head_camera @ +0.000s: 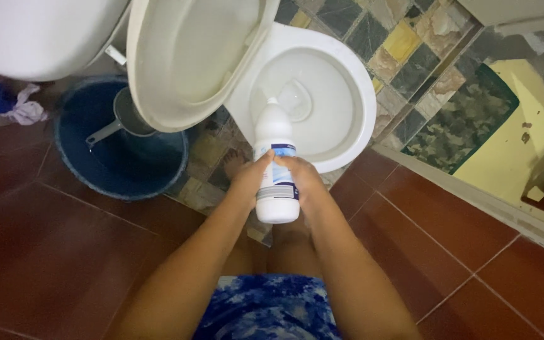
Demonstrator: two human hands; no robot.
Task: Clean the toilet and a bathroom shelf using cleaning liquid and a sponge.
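Both hands are clamped together on the white bottle [275,165]: the left hand [251,176] and the right hand [301,176] grip opposite sides of its lower half. Its long axis runs near to far, with the capped neck pointing away into the toilet bowl [335,101] just beyond. Both hands are equally near.

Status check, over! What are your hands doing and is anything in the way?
Left hand and right hand both grip white bottle. Bottle tipped toward open toilet bowl. Nothing between. Over.
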